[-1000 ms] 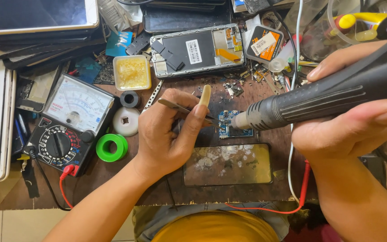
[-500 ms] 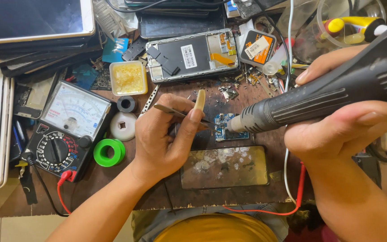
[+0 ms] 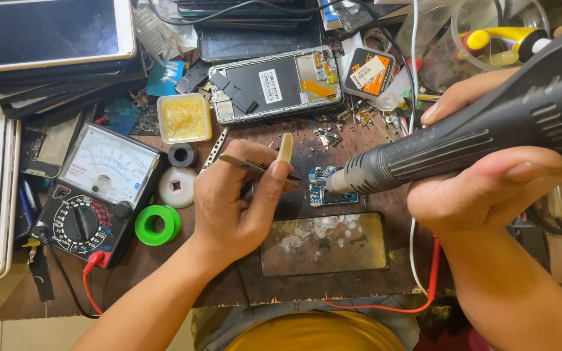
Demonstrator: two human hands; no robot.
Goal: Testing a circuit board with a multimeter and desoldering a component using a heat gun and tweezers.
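Between my left fingers point(image 3: 274, 179) I pinch thin metal tweezers point(image 3: 255, 168), tips aimed at the small blue circuit board point(image 3: 328, 185) lying on the scarred brown bench point(image 3: 229, 286). My left hand point(image 3: 235, 201) rests its heel on the wood, which should keep the tips from shaking. My right hand point(image 3: 489, 188) is wrapped tight around the grey ribbed hot-air handpiece point(image 3: 463, 146), its metal nozzle poised just over the board's upper right edge. I judge it best to hold the nozzle close without touching and nudge only lightly. Below the board lies a cracked dark glass panel point(image 3: 323, 244); farther left sit a green tape roll point(image 3: 156, 225) and a black analogue multimeter point(image 3: 95, 195).
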